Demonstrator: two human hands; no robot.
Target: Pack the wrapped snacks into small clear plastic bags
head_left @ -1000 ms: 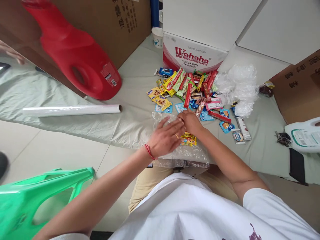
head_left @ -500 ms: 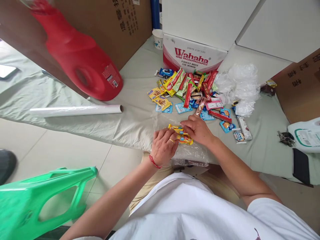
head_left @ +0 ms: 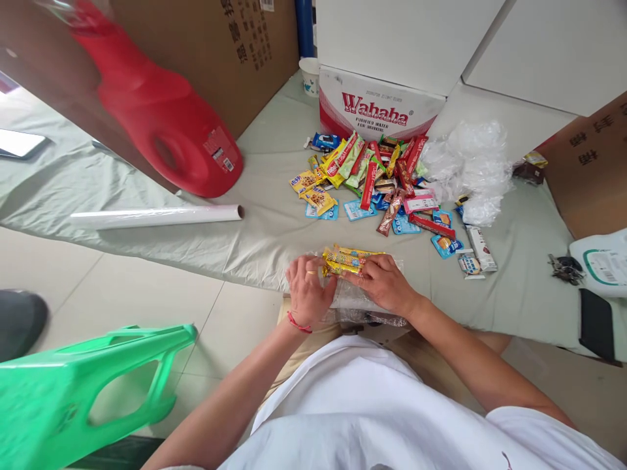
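Observation:
A few yellow-wrapped snack bars (head_left: 349, 258) lie side by side on a sheet of clear plastic film (head_left: 350, 297) at the table's front edge. My left hand (head_left: 309, 287) is at their left end, its thumb and fingers closed around that end. From the right, my right hand (head_left: 386, 281) grips the other end, fingers bent over the bars. Some of the film hangs over the edge towards my lap. Just beyond my hands spreads a pile of wrapped snacks (head_left: 368, 186) in red, yellow, green and blue.
Crumpled clear plastic (head_left: 470, 166) sits right of the pile, before a Wahaba-type water carton reading "Wahaha" (head_left: 377, 108). Left are a white film roll (head_left: 161, 217) and a red jug (head_left: 171, 124). Keys (head_left: 565, 269) and a black phone (head_left: 596, 324) lie right. A green stool (head_left: 53, 385) stands below.
The yellow bars have turned over and lie more level. My right hand has come down nearer the edge; my left hand has rolled outward at the bars' left end.

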